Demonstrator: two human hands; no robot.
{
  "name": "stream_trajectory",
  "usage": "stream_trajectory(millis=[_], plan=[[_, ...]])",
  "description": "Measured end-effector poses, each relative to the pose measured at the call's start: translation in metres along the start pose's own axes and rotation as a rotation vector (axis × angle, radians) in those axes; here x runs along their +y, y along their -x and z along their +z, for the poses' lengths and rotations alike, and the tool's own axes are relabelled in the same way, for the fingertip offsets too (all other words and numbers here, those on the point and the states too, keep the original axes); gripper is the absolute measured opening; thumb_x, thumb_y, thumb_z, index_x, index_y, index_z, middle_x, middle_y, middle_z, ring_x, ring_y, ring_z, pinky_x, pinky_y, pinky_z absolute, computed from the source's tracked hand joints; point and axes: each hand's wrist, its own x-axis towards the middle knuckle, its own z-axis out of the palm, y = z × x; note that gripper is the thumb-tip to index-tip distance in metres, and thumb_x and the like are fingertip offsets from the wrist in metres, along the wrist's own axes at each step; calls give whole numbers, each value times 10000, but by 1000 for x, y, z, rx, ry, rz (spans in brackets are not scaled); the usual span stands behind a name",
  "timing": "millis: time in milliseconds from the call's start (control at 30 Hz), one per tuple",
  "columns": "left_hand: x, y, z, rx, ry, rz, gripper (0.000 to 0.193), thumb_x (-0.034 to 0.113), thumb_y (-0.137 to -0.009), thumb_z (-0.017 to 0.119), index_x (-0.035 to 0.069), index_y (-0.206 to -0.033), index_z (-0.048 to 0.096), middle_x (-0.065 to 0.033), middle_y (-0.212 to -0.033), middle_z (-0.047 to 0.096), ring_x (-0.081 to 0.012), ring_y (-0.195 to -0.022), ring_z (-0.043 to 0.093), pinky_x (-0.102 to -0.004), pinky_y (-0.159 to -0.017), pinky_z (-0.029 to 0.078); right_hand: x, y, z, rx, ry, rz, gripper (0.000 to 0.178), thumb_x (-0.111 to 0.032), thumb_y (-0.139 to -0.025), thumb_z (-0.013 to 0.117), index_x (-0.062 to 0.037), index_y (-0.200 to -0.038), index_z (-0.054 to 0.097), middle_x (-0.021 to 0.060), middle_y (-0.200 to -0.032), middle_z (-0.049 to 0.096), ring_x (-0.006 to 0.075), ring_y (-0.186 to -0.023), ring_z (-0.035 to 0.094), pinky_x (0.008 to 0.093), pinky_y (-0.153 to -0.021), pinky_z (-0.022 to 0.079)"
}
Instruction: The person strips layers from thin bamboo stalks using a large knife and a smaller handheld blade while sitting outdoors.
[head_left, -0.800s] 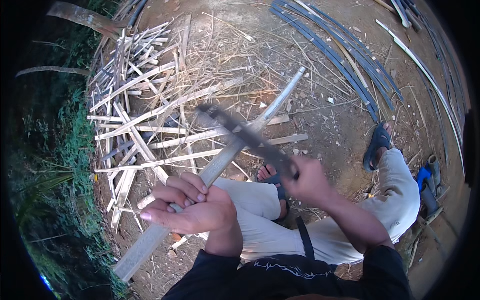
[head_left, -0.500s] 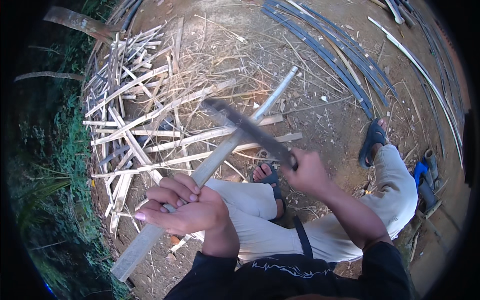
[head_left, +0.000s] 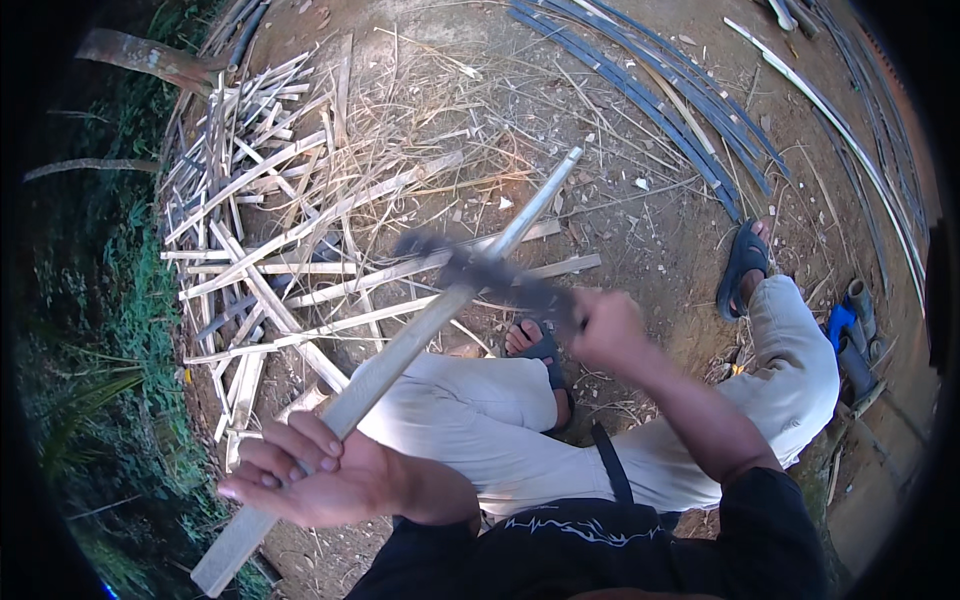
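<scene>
We have open dirt (head_left: 650, 260) to the right, short of the dark strips (head_left: 650, 104) at far right; a pile of pale strips (head_left: 320, 226) crowds the left, foliage (head_left: 130, 310) borders it, and our trousered legs (head_left: 480, 400) bound the near side. Our left hand (head_left: 325, 478) keeps its grip closed around a pale slat (head_left: 400, 350) slanting from near left to far right. Our right hand (head_left: 612, 330) is clenched around a dark blade (head_left: 510, 285), blurred across the slat; we cannot tell whether they touch. The left fingers curl upward; the right forearm reaches in from near right.
</scene>
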Motion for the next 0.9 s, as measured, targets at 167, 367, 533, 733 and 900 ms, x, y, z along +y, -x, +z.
stream_trajectory(millis=[167, 367, 533, 733, 900], plan=[[-5, -3, 8, 115, 16, 34, 399, 332, -1060, 379, 151, -722, 270, 24, -581, 233, -72, -409, 192, -215, -322, 177, 16, -15, -11, -11, 129, 150, 310, -288, -803, 684, -4, -926, 666, 229, -765, 676, 389, -759, 689, 455, -706, 548], [-12, -12, 3, 132, -65, 39, 396, 331, -1056, 389, 144, -721, 292, 17, -570, 270, -75, -392, 215, -222, -315, 178, 33, -33, -1, -24, 104, 99, 278, -226, -773, 683, -11, -948, 660, 227, -742, 664, 418, -735, 669, 462, -682, 537], [-31, -31, -10, 279, -152, 50, 406, 322, -1050, 402, 149, -703, 281, 17, -559, 261, -81, -383, 221, -221, -306, 181, 79, -71, -10, -14, 264, 150, 290, -231, -777, 670, -17, -974, 665, 226, -786, 678, 406, -757, 676, 470, -715, 544], [-25, -27, -6, 163, -80, 66, 393, 295, -1047, 421, 153, -708, 280, 15, -573, 255, -85, -416, 197, -230, -322, 166, 73, -85, -1, -65, 272, 103, 303, -275, -788, 659, -3, -922, 660, 227, -801, 683, 402, -795, 684, 483, -772, 534], [-30, -37, -14, 253, -142, 63, 386, 291, -1045, 427, 155, -715, 279, 12, -581, 241, -88, -427, 195, -231, -334, 172, 101, -116, -7, -51, 277, 268, 269, -262, -772, 661, -48, -934, 676, 204, -850, 695, 386, -826, 685, 464, -783, 541]])
